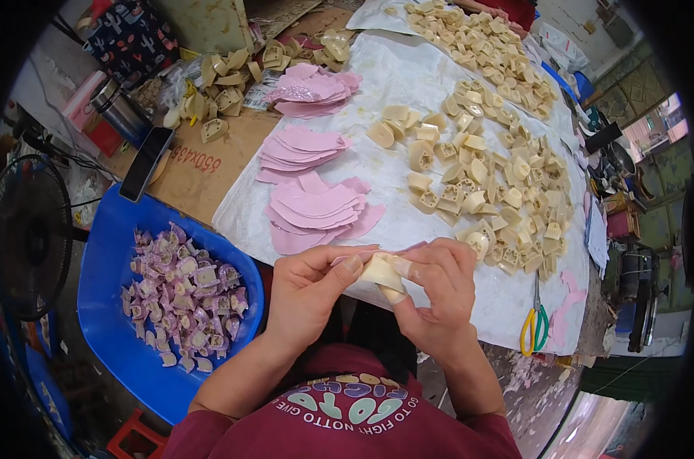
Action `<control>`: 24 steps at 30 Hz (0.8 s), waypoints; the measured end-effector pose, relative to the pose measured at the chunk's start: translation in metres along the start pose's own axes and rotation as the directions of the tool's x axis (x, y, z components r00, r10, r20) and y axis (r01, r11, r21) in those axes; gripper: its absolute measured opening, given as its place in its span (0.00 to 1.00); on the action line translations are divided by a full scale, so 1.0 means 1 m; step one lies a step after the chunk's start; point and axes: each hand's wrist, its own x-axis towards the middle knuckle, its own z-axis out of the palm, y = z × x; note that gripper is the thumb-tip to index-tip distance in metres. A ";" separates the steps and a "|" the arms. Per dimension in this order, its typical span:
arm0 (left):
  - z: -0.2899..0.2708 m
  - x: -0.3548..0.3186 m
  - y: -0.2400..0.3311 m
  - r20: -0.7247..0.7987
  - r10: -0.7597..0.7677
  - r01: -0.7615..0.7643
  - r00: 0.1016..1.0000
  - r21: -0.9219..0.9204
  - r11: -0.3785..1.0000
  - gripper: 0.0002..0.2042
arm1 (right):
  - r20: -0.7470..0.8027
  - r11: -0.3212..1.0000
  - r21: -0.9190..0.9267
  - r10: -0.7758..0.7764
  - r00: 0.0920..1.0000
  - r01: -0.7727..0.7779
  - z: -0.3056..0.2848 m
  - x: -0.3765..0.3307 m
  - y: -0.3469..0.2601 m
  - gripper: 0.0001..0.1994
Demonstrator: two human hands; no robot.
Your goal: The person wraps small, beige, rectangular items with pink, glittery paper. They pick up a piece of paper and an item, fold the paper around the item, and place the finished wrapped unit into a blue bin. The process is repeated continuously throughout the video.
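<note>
The cream block (379,274) is just at the near edge of the white cloth (397,195), pinched by the nearly closed left hand (309,279) and right hand (440,287). It seems light and stiff (perhaps slippery), best held by its sides.

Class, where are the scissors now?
In the head view, the scissors lie at right, by the near edge of the white sheet, left of a pink scrap.

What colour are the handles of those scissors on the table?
One yellow handle, one green handle, seen in the head view.
</note>
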 end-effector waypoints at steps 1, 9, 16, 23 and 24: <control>-0.002 0.000 -0.001 0.009 -0.055 0.056 0.998 -0.028 0.998 0.11 | 0.015 1.000 -0.006 0.008 1.000 -0.008 0.000 -0.001 0.000 0.15; -0.004 0.001 -0.001 0.046 -0.340 0.339 0.939 0.018 0.941 0.13 | 0.218 0.993 -0.110 0.055 0.975 -0.031 -0.008 0.003 -0.007 0.13; -0.012 0.005 -0.002 0.163 -0.231 0.111 0.959 0.537 0.837 0.13 | 0.258 0.995 -0.061 0.093 0.962 -0.080 0.009 -0.015 0.011 0.13; -0.019 0.017 0.010 0.288 -0.296 0.253 0.911 0.180 0.951 0.19 | 0.144 0.995 0.094 -0.048 0.988 0.035 0.005 -0.012 0.012 0.13; -0.019 0.019 0.012 0.309 -0.291 0.227 0.906 0.225 0.948 0.19 | 0.138 0.994 0.102 -0.054 0.989 0.040 0.008 -0.013 0.012 0.13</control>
